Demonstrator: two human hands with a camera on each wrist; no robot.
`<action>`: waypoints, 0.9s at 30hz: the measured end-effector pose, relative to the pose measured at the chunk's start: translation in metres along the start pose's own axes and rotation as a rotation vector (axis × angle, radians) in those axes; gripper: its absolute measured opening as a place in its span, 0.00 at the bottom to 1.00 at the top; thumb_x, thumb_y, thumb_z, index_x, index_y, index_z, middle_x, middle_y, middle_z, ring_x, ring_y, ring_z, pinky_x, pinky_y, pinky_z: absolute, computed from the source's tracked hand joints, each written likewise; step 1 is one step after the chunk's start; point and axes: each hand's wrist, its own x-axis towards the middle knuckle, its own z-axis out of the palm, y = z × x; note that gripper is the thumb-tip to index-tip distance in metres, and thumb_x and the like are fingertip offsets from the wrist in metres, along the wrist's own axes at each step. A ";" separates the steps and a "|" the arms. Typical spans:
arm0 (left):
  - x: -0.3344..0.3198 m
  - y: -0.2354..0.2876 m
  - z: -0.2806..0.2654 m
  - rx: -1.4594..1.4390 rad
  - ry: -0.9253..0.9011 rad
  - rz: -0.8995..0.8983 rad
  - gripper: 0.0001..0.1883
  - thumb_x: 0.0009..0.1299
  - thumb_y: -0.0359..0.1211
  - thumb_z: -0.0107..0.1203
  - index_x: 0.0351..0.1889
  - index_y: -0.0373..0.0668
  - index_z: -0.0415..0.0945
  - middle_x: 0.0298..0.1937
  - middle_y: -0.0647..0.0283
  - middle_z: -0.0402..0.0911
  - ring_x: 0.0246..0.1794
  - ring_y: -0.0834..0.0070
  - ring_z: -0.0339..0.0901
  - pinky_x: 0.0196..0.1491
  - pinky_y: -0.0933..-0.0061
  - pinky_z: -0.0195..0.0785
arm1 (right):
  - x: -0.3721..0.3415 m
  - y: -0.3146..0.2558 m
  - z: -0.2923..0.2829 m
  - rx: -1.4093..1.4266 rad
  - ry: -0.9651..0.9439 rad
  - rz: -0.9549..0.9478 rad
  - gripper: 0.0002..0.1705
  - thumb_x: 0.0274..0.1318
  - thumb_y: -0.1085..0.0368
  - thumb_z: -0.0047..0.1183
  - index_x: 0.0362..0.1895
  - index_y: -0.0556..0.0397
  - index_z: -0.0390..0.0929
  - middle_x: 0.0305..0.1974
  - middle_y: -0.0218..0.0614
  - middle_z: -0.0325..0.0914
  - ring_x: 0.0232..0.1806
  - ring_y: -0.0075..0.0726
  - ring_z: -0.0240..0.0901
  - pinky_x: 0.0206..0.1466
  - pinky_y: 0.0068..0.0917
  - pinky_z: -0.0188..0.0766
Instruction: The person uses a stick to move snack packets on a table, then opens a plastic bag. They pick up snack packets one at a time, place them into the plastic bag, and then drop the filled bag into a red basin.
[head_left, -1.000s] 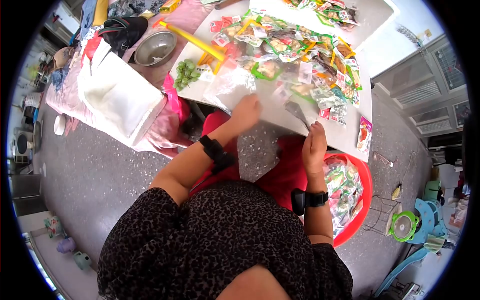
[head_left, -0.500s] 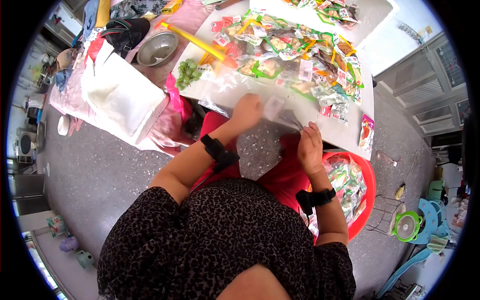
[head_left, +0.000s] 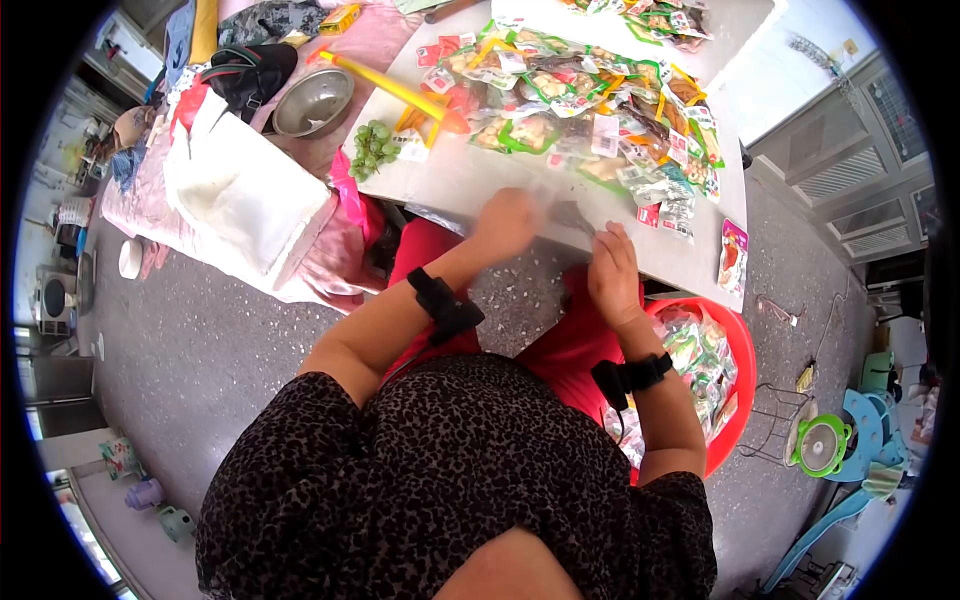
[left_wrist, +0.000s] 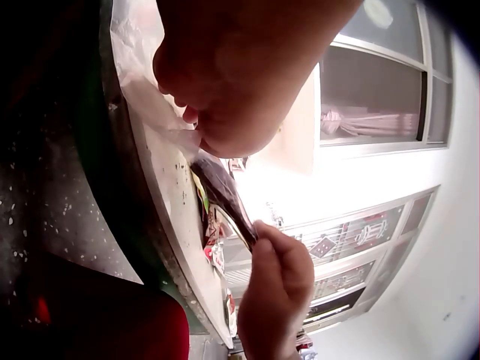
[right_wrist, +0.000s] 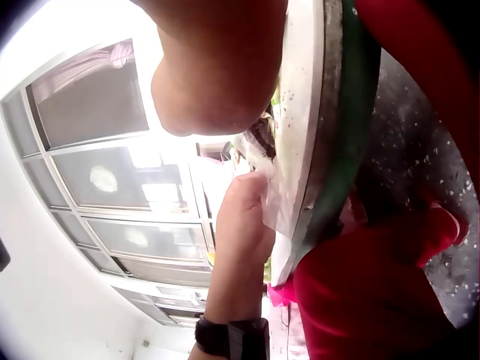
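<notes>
Near the front edge of the table [head_left: 690,250], my left hand [head_left: 508,222] grips a clear plastic bag [right_wrist: 280,196], its film trailing along the edge in the left wrist view. To its right, my right hand [head_left: 612,265] pinches the end of a dark, glossy, elongated flat thing [left_wrist: 223,187] between thumb and fingers. The far end of that dark thing overlaps the bag close to my left hand; its kind cannot be told. Beyond both hands lies a heap of clear food packets [head_left: 570,90] with green and orange edging.
A red tub [head_left: 742,385] of packets stands below the table on the right. On the table are green grapes [head_left: 373,148], a yellow-handled tool [head_left: 390,88] and a purple-red packet [head_left: 733,255]. A white foam box [head_left: 245,200] and metal bowl [head_left: 313,102] sit at left.
The clear bag has been drawn from the left, by the yellow tool, rightward towards the dark thing. My right hand has shifted slightly left, nearer my left hand.
</notes>
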 end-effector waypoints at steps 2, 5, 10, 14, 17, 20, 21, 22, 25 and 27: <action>0.000 0.007 0.003 -0.043 -0.021 -0.036 0.08 0.53 0.29 0.40 0.26 0.35 0.68 0.29 0.50 0.69 0.33 0.54 0.65 0.37 0.59 0.57 | 0.000 0.001 0.016 0.014 0.014 0.016 0.13 0.32 0.76 0.45 0.31 0.61 0.67 0.38 0.43 0.64 0.48 0.50 0.59 0.50 0.42 0.57; 0.001 0.012 0.002 -0.091 -0.040 -0.037 0.08 0.55 0.29 0.39 0.28 0.35 0.66 0.34 0.48 0.68 0.36 0.54 0.64 0.40 0.61 0.57 | -0.002 0.002 0.043 0.019 0.019 0.053 0.12 0.33 0.75 0.45 0.30 0.60 0.67 0.39 0.44 0.63 0.48 0.51 0.58 0.50 0.43 0.56; -0.005 -0.003 0.005 -0.112 0.086 0.052 0.08 0.58 0.29 0.40 0.32 0.35 0.65 0.39 0.48 0.67 0.42 0.53 0.63 0.46 0.62 0.57 | -0.008 0.010 0.056 -0.026 -0.084 0.269 0.15 0.34 0.71 0.48 0.34 0.59 0.67 0.40 0.51 0.62 0.49 0.53 0.56 0.49 0.41 0.56; -0.010 -0.005 0.004 -0.115 0.073 0.035 0.08 0.59 0.30 0.41 0.33 0.35 0.65 0.41 0.48 0.67 0.45 0.53 0.62 0.49 0.63 0.56 | -0.015 0.017 0.052 0.182 0.070 0.496 0.21 0.38 0.67 0.51 0.40 0.61 0.65 0.40 0.53 0.63 0.42 0.50 0.63 0.41 0.37 0.62; -0.011 -0.004 0.006 -0.109 0.073 0.048 0.07 0.59 0.30 0.41 0.32 0.35 0.65 0.41 0.48 0.67 0.46 0.53 0.62 0.49 0.63 0.55 | 0.003 0.006 0.038 0.720 0.112 1.115 0.22 0.43 0.66 0.48 0.44 0.64 0.62 0.33 0.44 0.68 0.27 0.31 0.67 0.24 0.21 0.65; -0.010 -0.006 0.009 -0.128 0.063 0.044 0.06 0.59 0.29 0.42 0.30 0.35 0.65 0.42 0.48 0.67 0.46 0.53 0.62 0.50 0.63 0.55 | 0.011 0.017 0.038 1.031 0.144 1.355 0.19 0.44 0.68 0.46 0.43 0.62 0.63 0.29 0.39 0.69 0.23 0.26 0.66 0.20 0.17 0.64; -0.010 -0.004 0.007 -0.138 0.052 0.033 0.06 0.58 0.29 0.42 0.30 0.36 0.65 0.42 0.48 0.67 0.47 0.54 0.62 0.50 0.63 0.54 | 0.013 0.019 0.037 1.137 0.126 1.424 0.17 0.45 0.69 0.45 0.42 0.61 0.63 0.28 0.38 0.69 0.22 0.26 0.66 0.19 0.16 0.64; -0.008 -0.004 0.004 -0.134 0.040 0.028 0.05 0.58 0.28 0.42 0.29 0.36 0.65 0.42 0.48 0.67 0.47 0.54 0.62 0.50 0.63 0.54 | 0.017 0.018 0.038 1.211 0.103 1.392 0.15 0.45 0.70 0.44 0.40 0.60 0.64 0.27 0.37 0.69 0.21 0.25 0.66 0.19 0.16 0.63; -0.006 -0.001 -0.003 -0.147 0.020 0.003 0.04 0.57 0.27 0.43 0.28 0.36 0.65 0.42 0.49 0.67 0.47 0.54 0.62 0.49 0.63 0.54 | 0.021 0.005 0.033 1.378 0.083 1.314 0.06 0.46 0.73 0.40 0.32 0.56 0.65 0.24 0.32 0.69 0.19 0.24 0.66 0.17 0.16 0.61; -0.005 0.002 -0.008 -0.179 0.050 -0.017 0.03 0.56 0.27 0.44 0.27 0.37 0.65 0.41 0.50 0.68 0.46 0.54 0.62 0.48 0.62 0.54 | 0.018 0.001 0.032 1.394 0.083 1.295 0.06 0.46 0.73 0.40 0.33 0.56 0.65 0.23 0.32 0.69 0.20 0.23 0.66 0.18 0.15 0.62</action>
